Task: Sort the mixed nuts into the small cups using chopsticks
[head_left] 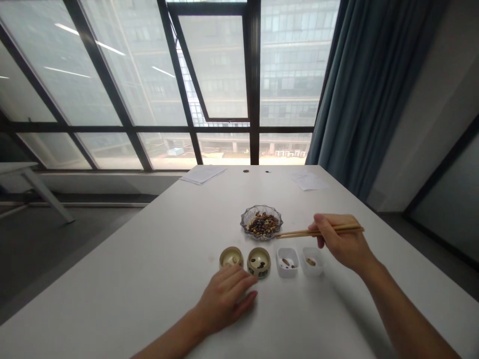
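Observation:
A ribbed glass dish [261,222] heaped with mixed dark and tan beans or nuts stands mid-table. My right hand [339,240] holds a pair of wooden chopsticks [294,233], and their tips end at the dish's right rim. In front of the dish stand two small gold bowls [231,258] [258,262] and two small white square dishes [288,262] [312,261], each holding a few pieces. My left hand [224,297] rests empty on the tabletop, its fingertips at the front of the gold bowls.
The long white table [149,249] has loose sheets of paper [204,174] [309,181] at its far end. Beyond it stand large windows, with a teal curtain [364,94] to the right. A second table's corner [22,172] stands at far left.

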Demonstrator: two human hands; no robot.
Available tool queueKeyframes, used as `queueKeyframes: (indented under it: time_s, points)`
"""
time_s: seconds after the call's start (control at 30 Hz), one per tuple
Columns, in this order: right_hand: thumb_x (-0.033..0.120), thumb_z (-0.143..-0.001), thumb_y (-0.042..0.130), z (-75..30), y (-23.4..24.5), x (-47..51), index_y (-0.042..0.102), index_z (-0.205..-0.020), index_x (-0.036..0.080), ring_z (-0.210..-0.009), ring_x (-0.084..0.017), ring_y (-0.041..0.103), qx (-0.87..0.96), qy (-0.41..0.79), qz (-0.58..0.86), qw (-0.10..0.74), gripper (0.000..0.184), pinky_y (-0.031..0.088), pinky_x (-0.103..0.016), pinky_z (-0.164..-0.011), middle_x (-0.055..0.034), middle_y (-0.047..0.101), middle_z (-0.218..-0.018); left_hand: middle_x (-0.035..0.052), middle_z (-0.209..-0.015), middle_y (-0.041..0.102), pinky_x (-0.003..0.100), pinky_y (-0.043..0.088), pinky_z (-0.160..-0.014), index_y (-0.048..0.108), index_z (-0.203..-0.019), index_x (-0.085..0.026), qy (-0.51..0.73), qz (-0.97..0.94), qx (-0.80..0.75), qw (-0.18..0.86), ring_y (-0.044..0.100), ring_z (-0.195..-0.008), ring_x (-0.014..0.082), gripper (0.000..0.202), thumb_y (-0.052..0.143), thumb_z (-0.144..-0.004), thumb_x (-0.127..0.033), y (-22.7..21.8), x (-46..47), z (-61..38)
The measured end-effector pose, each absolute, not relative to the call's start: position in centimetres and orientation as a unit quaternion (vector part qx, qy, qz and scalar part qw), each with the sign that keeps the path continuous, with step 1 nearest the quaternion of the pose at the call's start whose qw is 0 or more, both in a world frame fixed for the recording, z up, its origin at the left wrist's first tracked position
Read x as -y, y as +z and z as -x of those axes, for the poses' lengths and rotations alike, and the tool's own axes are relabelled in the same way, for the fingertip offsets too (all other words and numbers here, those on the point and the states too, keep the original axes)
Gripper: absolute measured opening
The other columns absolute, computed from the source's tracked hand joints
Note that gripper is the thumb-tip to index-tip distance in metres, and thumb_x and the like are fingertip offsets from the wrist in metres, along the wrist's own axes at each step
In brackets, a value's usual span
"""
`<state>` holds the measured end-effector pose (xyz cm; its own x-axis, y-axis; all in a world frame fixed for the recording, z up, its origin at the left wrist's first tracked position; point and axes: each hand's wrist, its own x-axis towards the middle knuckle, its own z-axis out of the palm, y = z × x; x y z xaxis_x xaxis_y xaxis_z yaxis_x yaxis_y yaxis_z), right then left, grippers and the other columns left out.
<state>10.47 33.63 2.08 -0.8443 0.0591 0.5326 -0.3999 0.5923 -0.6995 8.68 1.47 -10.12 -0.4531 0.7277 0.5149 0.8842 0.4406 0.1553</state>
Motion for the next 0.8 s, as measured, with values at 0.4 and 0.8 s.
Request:
queueKeyframes:
  time_s: [0.4, 0.8]
  points:
    - [0.059, -0.103, 0.051, -11.8, -1.7, -36.6, 0.074, -0.069, 0.018, -0.044, -0.016, 0.058, 0.839, 0.505, -0.066, 0.193, 0.058, 0.043, -0.026, -0.047, -0.0023, 0.063, -0.048, 0.0091, -0.123, 0.066, 0.042, 0.059, -0.096, 0.059, -0.116, -0.022, -0.127, 0.466, 0.876, -0.002, 0.062, -0.108, 0.0270, 0.023, 0.054, -0.095, -0.014, -12.4, -10.1, -12.0]
    - [0.056, -0.103, 0.055, -12.2, -1.2, -36.3, 0.071, -0.069, 0.018, -0.048, -0.015, 0.057, 0.862, 0.487, -0.089, 0.108, 0.054, 0.042, -0.025, -0.049, -0.0015, 0.063, -0.051, 0.0097, -0.145, 0.060, 0.044, 0.059, -0.098, 0.057, -0.127, -0.024, -0.112, 0.465, 0.878, -0.013, 0.063, -0.116, 0.0286, 0.031, 0.053, -0.097, -0.018, -12.3, -9.6, -11.9]
